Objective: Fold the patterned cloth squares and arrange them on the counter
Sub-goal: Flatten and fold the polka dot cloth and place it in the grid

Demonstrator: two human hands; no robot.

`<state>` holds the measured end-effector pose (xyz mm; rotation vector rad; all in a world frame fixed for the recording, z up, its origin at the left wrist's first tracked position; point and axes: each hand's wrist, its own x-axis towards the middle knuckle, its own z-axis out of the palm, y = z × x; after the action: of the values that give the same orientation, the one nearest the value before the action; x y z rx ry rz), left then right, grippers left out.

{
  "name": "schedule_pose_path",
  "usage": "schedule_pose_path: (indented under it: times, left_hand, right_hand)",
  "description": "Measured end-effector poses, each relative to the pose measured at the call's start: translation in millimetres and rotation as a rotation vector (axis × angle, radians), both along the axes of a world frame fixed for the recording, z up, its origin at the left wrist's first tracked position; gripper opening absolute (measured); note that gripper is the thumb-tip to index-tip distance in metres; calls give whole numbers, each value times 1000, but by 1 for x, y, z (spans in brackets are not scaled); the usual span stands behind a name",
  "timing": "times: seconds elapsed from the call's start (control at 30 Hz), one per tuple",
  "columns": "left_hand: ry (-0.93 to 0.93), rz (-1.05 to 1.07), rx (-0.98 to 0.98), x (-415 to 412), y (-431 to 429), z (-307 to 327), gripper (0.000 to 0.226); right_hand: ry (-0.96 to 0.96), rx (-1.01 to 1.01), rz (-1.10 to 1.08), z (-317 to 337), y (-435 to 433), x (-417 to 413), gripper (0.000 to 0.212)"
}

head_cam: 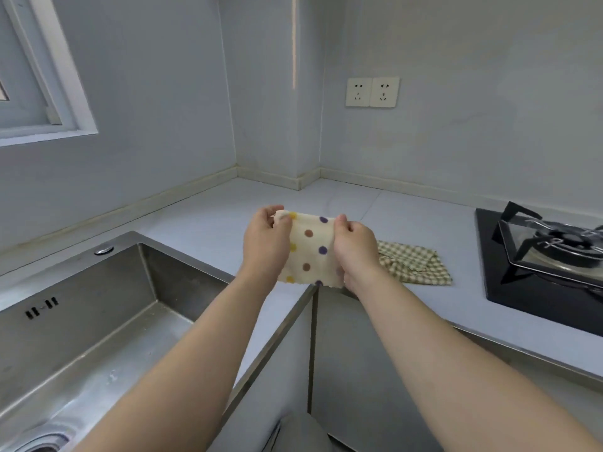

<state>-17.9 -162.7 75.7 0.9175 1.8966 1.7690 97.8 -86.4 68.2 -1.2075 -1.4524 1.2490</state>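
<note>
Pale grey counter [202, 223] wrapping around a corner, meeting plain grey walls with a low upstand along the back edge. Facing that corner from above, with both bare forearms reaching forward.

Holding up a polka-dot cloth [310, 252], cream with yellow, brown and purple dots, stretched between the two hands and hanging above the counter's front edge. Pinching its upper left corner with the left hand [266, 244], fingers closed on the fabric and thumb curled over the top edge. Gripping the cloth's right side with the right hand [355, 252], thumb raised at the upper corner and the other fingers closed on the edge lower down. Hanging roughly flat and upright, its zigzag-cut lower edge showing between the wrists.

Lying just beyond and to the right of the right hand, a green-and-cream checked cloth [414, 264], loosely folded and rumpled on the counter, partly hidden behind that hand. Sitting further right of it, well apart from the hands, a black gas hob [535, 282] with a burner grate. Spreading out to the left of and below the left forearm, a stainless steel sink [98, 305]. Showing on the wall above the right hand, a double wall socket [372, 92]. Showing far to the upper left, a window frame [62, 93].
</note>
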Motion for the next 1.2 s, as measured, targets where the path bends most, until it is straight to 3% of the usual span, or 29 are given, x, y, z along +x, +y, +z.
schedule_pose_path:
  times: [0.1, 0.2, 0.3, 0.5, 0.67, 1.03, 1.2]
  left_hand:
    - [-361, -69, -12, 14, 7, -8, 38]
    - [-416, -78, 24, 36, 17, -14, 40]
    - [-317, -18, 113, 59, 27, -20, 41]
    - [-29, 14, 143, 110, 36, -22, 46]
    - [-43, -181, 85, 160, 49, -29, 45]
    - [193, -223, 97, 252, 137, -43, 39]
    - [202, -309, 5, 319, 175, -20, 39]
  right_hand:
    - [-123, 247, -72, 1, -4, 14, 38]
    - [-281, 445, -135, -1, -12, 33, 34]
    - [-387, 513, -205, -4, -18, 57, 31]
    - [-302, 416, -304, -5, -26, 105, 29]
    - [-284, 368, -487, -13, -7, 148, 35]
    - [-191, 280, -565, -39, 71, 247, 37]
    - [-158, 217, -639, -8, 91, 320, 34]
